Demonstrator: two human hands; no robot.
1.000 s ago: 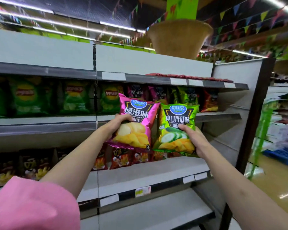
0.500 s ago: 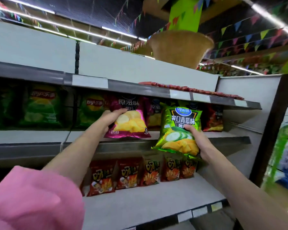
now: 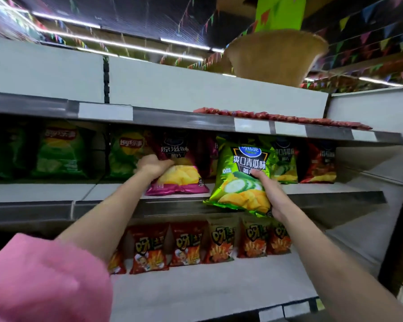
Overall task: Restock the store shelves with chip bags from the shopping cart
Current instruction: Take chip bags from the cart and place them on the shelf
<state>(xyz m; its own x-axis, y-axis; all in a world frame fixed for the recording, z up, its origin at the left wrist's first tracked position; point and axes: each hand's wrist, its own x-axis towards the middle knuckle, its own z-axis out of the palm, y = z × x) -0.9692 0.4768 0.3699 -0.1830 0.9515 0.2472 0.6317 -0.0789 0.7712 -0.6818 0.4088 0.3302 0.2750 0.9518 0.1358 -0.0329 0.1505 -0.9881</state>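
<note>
At frame centre, the left hand point(image 3: 153, 166) grips a pink bag point(image 3: 179, 173) on the shelf point(image 3: 335, 198); the right hand point(image 3: 269, 194) grips a green bag point(image 3: 240, 180), which may snag the shelf's edge.

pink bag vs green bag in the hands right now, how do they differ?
Colour: the pink bag is magenta; the green bag is lime with cucumber slices pictured.
Place: the pink bag sits on the middle shelf; the green bag hangs in front of its edge, not yet on it.
Grip: the left hand holds the pink bag, the right hand the green bag.
Both show yellow chips.
</note>
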